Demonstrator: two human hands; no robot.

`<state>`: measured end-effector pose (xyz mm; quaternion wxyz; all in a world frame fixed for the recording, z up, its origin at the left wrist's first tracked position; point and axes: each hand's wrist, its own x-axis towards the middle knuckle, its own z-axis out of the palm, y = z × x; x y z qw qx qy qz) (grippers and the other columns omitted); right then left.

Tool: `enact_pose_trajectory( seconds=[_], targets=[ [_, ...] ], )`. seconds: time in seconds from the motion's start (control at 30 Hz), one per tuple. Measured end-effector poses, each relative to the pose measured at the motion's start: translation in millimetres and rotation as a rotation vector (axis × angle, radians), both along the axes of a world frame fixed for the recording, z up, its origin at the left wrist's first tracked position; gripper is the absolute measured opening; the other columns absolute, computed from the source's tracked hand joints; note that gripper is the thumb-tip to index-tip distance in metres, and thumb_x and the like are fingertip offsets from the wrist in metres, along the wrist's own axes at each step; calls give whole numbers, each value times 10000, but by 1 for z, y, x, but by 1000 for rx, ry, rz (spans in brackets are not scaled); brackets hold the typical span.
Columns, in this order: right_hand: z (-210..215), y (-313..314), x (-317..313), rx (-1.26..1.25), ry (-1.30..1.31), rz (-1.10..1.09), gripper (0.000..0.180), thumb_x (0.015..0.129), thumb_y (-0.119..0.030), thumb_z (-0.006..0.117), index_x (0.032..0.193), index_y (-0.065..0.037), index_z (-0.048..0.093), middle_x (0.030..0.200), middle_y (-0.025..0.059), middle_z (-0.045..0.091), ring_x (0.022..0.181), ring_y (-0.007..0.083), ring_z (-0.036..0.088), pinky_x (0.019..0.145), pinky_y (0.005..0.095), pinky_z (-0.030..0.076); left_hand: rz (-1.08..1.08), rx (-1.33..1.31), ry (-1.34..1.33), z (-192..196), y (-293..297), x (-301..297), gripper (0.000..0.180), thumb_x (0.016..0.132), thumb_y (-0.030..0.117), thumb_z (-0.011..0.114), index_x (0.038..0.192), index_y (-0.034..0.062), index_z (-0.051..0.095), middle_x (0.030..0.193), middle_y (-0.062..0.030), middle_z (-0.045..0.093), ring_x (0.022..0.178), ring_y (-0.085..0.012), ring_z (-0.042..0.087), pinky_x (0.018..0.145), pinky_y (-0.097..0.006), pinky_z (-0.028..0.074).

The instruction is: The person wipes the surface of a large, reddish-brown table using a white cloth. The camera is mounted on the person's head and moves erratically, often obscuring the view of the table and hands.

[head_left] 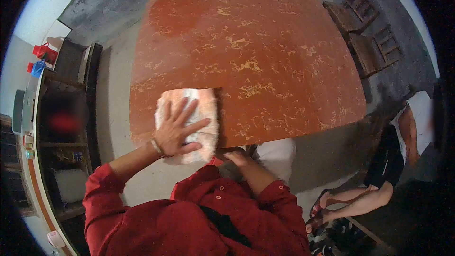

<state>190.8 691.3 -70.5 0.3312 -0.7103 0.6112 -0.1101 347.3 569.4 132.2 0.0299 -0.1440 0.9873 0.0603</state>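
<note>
My left hand [177, 128] lies flat with its fingers spread on a cloth [207, 102], pressing it against the tabletop. The cloth is pale orange and white, and it covers the near left corner of the table [284, 61], partly overhanging the edge. The tabletop is reddish brown with yellow marbled veins. My right hand [233, 155] is low at the table's near edge, close to my body. Its fingers are mostly hidden, so whether it grips anything does not show.
Two wooden chairs [367, 54] stand along the table's right side. A person [407, 132] sits at the far right, legs stretched toward me. On the left is a shelf unit [64, 144] with red and blue items [38, 68] on top.
</note>
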Motion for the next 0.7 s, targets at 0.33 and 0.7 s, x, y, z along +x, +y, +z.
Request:
enact_pose_trajectory(
  seconds=[0.33, 0.7],
  targets=[
    [-1, 11, 0, 33, -15, 23, 548, 833, -325, 612, 1311, -64, 545, 1370, 201, 511, 1288, 388, 449, 1086, 487, 351, 414, -130, 138, -25, -110, -116, 690, 877, 667, 487, 1476, 337, 396, 1583, -198, 215, 1432, -484, 197, 1059, -754, 72],
    [6, 6, -7, 83, -28, -1, 523, 829, -311, 598, 1286, -58, 565, 1349, 201, 531, 1271, 389, 468, 1078, 486, 360, -240, 19, 159, -8, 26, -161, 664, 886, 662, 479, 1474, 362, 403, 1605, -154, 188, 1460, -445, 165, 1074, -757, 41]
  ],
)
